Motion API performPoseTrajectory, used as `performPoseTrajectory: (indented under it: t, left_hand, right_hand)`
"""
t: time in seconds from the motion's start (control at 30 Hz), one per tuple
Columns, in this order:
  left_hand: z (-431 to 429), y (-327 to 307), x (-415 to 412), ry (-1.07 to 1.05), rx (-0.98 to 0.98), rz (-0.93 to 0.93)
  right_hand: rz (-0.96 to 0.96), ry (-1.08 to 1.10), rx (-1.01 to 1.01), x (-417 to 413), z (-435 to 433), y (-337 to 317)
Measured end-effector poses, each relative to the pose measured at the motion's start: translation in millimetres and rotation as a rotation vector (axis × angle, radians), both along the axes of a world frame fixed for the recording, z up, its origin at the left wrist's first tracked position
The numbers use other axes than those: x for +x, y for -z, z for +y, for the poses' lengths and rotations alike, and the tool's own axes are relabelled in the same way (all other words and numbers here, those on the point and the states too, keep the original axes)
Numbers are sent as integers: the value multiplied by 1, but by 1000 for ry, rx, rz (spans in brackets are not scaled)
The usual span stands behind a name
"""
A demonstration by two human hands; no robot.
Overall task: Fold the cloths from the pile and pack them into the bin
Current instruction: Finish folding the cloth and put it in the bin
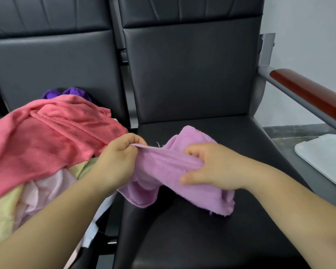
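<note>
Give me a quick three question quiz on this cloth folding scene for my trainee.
1. True or false: the left hand and right hand both hold the crumpled lilac terry cloth.
2. What tops the cloth pile? A coral-pink towel; B grey towel; C black towel.
3. Fill in: the lilac cloth is held over a ____.
Key: 1 true; 2 A; 3 black padded seat.
</note>
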State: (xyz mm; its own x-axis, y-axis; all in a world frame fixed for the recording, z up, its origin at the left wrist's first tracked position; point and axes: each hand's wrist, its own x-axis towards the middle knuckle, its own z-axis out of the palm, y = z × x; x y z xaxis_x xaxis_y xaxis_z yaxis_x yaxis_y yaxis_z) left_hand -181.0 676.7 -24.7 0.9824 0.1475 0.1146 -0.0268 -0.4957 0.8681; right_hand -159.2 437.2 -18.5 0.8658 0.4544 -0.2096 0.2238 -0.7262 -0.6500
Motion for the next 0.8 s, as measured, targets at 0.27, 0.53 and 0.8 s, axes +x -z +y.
performPoseTrajectory:
  t: [0.27, 0.53, 0.8]
  left_hand:
    - [10, 9, -6, 393, 473, 164]
    - [6, -12, -6, 351, -288, 155]
    - [7, -9, -4, 297, -137, 62]
  right_hand:
    - [260, 237, 767, 7, -2, -15]
    - [-144, -11, -241, 12, -4, 1]
    - [270, -22, 244, 1, -9, -16]
